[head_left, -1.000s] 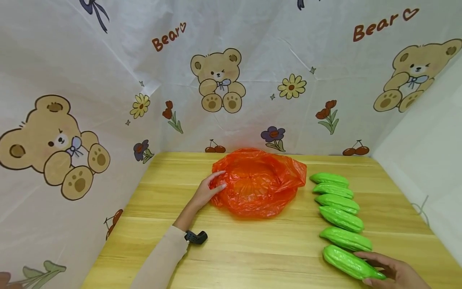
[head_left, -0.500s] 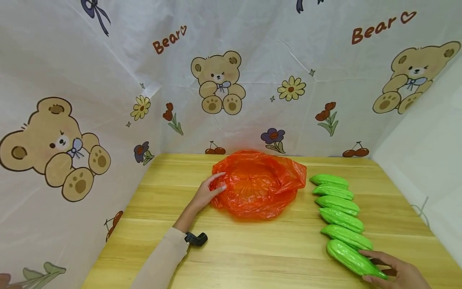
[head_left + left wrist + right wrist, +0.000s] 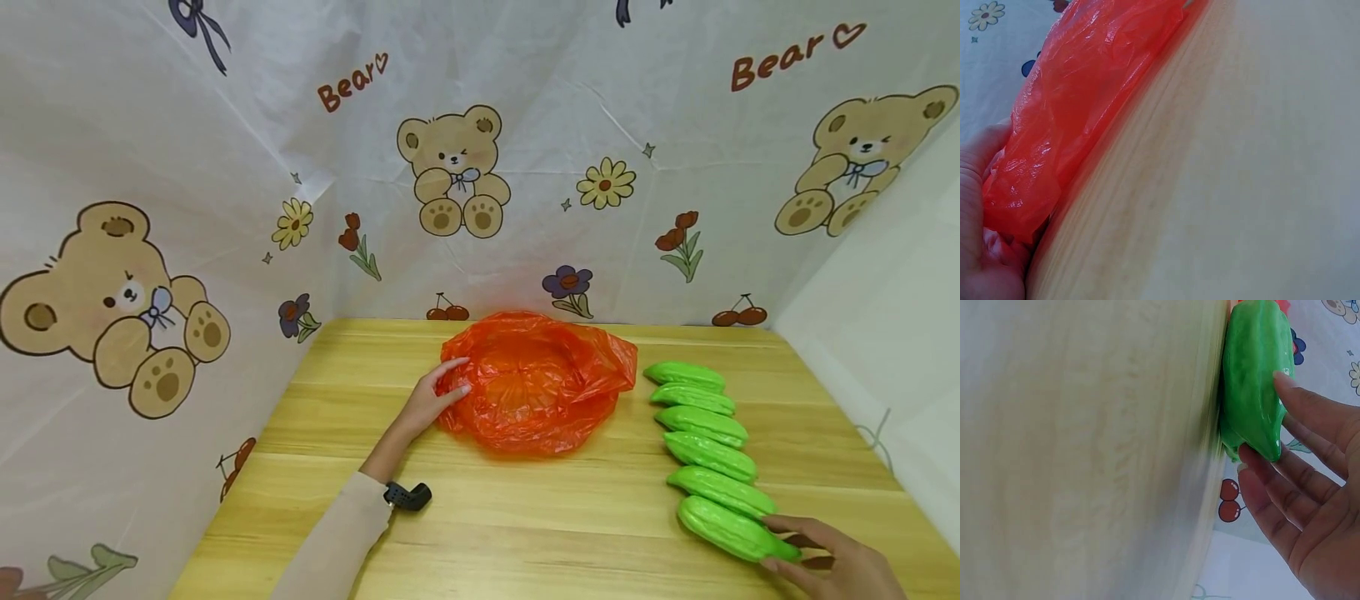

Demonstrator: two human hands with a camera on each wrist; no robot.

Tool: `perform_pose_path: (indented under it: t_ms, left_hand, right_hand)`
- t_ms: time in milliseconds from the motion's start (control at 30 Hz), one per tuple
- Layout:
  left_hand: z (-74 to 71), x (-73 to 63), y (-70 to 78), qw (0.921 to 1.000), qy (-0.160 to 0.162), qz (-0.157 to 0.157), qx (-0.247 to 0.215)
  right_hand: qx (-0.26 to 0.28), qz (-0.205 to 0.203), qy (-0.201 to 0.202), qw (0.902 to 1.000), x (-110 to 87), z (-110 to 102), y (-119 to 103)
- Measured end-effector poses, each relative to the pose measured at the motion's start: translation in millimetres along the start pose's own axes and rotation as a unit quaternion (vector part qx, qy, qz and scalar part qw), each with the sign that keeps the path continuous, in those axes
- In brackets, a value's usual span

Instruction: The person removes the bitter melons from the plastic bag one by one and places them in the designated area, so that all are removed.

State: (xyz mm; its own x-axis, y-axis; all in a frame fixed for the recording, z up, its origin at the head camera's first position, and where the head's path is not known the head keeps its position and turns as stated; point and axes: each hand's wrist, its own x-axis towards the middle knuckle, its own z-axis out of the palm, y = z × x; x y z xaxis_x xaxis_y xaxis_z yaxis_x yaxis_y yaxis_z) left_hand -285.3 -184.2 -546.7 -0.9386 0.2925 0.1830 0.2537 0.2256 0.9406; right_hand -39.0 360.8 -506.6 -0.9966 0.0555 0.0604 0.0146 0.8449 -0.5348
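A thin red plastic bag (image 3: 525,400) lies spread with its mouth up at the back middle of the table. My left hand (image 3: 427,402) holds its left rim, finger and thumb over the edge; the left wrist view shows the crumpled bag (image 3: 1085,106) beside the hand. At the near right lies a shiny, ridged green bitter melon (image 3: 723,529), the nearest of a row. My right hand (image 3: 832,554) pinches its pointed end between thumb and fingers. In the right wrist view, the thumb overlaps the side of the melon (image 3: 1257,375), and other fingertips sit by its tip.
Several more bitter melons (image 3: 708,450) line up behind the held one, slanting alike, right of the bag. A bear-printed cloth (image 3: 525,267) hangs close behind the wooden table (image 3: 540,533). A pale cable (image 3: 877,437) shows at the right edge. My left wrist wears a black band (image 3: 407,495).
The nearest bitter melon has shifted up against the row and turned in line with the others. My right hand has slid right toward its tip. The left hand stays on the bag.
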Motion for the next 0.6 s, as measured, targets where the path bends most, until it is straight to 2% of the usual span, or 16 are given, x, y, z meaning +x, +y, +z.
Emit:
perform_pose_path:
  t_ms: [100, 300, 500, 600]
  left_hand:
    - [0.3, -0.1, -0.6, 1.0000, 0.001, 0.002, -0.003]
    - [1.3, -1.4, -2.1, 1.0000, 0.001, -0.002, 0.000]
    - [1.9, -1.2, -1.8, 0.9999, 0.000, 0.005, -0.011]
    - [2.2, -0.3, -1.3, 0.9999, 0.002, 0.004, -0.009]
  right_hand:
    - [0.004, 0.011, 0.011, 0.9999, 0.6, -0.3, -0.6]
    - [0.007, 0.025, -0.016, 0.9995, 2.2, -2.6, 1.7]
    - [-0.007, -0.015, 0.026, 0.9995, 0.6, -1.0, 1.6]
    - [-0.015, -0.029, 0.034, 0.9989, 1.0, -1.0, -0.8]
